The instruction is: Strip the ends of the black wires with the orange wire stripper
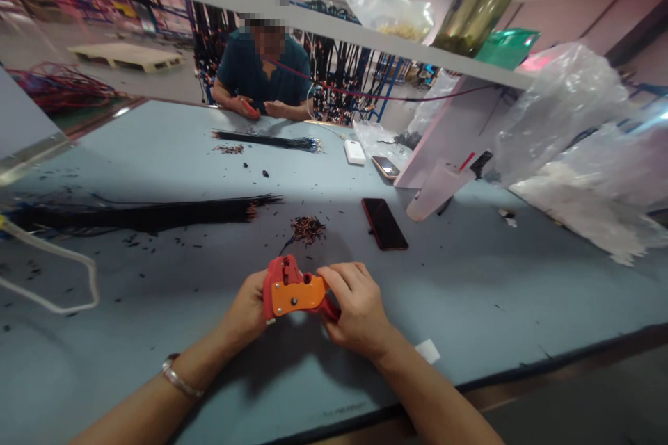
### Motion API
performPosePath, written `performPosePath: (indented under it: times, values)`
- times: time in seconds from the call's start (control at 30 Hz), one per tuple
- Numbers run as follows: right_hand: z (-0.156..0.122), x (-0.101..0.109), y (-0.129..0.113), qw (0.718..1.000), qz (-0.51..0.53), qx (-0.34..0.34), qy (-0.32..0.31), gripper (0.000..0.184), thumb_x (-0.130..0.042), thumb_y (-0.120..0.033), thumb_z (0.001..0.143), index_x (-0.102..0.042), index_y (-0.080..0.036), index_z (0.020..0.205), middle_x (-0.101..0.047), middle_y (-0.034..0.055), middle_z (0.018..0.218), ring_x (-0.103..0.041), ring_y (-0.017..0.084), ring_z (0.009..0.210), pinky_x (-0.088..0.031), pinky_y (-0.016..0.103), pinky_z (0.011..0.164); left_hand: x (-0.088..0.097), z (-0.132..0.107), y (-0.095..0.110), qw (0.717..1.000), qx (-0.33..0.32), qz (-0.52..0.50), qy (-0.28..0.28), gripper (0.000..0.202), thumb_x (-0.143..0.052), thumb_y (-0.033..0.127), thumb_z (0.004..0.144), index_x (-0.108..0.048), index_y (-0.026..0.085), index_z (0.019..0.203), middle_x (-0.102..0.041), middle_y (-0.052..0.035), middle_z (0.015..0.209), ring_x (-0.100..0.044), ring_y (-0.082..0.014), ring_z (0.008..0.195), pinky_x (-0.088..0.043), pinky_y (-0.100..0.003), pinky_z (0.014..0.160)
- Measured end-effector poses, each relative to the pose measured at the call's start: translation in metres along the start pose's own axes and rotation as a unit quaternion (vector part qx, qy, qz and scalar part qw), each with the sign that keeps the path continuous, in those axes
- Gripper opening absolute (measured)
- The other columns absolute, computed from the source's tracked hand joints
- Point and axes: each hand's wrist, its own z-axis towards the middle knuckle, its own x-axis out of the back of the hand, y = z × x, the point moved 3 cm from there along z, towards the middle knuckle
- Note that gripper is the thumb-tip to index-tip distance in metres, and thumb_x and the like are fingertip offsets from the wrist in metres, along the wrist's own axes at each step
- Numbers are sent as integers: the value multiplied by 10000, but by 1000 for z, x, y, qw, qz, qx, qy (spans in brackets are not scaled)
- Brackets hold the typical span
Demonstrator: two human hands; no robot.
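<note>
An orange and red wire stripper [295,296] is held above the table in front of me. My right hand [358,306] is closed round its red handles. My left hand [252,304] is curled against the left end of the tool, its fingers mostly hidden behind the red head. A thin dark wire [285,247] sticks out above the tool; I cannot tell what it joins. Just beyond lies a small heap of short wire offcuts [307,230]. A long bundle of black wires [151,215] with coppery ends stretches away to the left.
A dark phone [385,224] lies right of the offcuts, near a tilted white holder [438,189]. Across the table [495,278] a person [264,76] holds a red tool beside another wire bundle [268,141]. A shelf edge [334,24] crosses above. Plastic bags [563,111] sit right.
</note>
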Motion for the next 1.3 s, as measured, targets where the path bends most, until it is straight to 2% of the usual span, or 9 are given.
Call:
performPosePath:
  times: [0.2, 0.43, 0.67, 1.0, 1.13, 1.3]
  values:
    - [-1, -1, -1, 1000, -18, 1, -18, 355, -525, -210, 732, -559, -146, 1079, -608, 110, 890, -563, 241, 809, -419, 373, 725, 0, 0, 3, 1000, 0, 11, -15, 170, -688, 272, 614, -729, 160, 736, -725, -54, 737, -654, -205, 686, -532, -294, 655]
    - [-2, -3, -2, 998, -53, 6, -14, 221, -513, -227, 759, -590, -143, 949, -581, 75, 765, -515, 210, 682, -387, 335, 643, 1, 1, 2, 999, -22, 25, -10, 161, -652, 276, 677, -725, 152, 750, -740, -64, 762, -661, -200, 704, -529, -282, 669]
    - [-3, -5, -2, 997, -74, 7, -14, 148, -501, -221, 754, -572, -167, 872, -570, 46, 700, -478, 188, 608, -358, 314, 595, 1, 1, -1, 1000, -12, 4, -20, 173, -669, 303, 710, -718, 139, 738, -739, -74, 773, -658, -201, 710, -518, -282, 682]
    - [-1, -12, 2, 996, -85, 3, -16, 126, -488, -201, 730, -547, -180, 839, -585, 38, 685, -491, 183, 582, -360, 311, 573, 2, 5, -12, 998, 37, -56, -14, 168, -726, 323, 702, -729, 159, 737, -735, -38, 749, -631, -176, 702, -493, -255, 709]
    - [0, -14, 3, 996, -91, 2, -21, 122, -480, -200, 716, -543, -185, 820, -579, 32, 667, -487, 179, 568, -353, 305, 559, 3, 5, -17, 998, 49, -43, -19, 212, -745, 360, 686, -740, 158, 750, -737, -53, 778, -643, -204, 759, -499, -282, 754]
    - [2, -16, 6, 996, -82, 2, -20, 96, -477, -197, 710, -529, -193, 791, -581, 18, 640, -493, 168, 541, -339, 294, 535, 2, 6, -12, 996, 50, -69, -24, 280, -727, 434, 681, -728, 157, 718, -730, -65, 765, -648, -222, 752, -508, -316, 770]
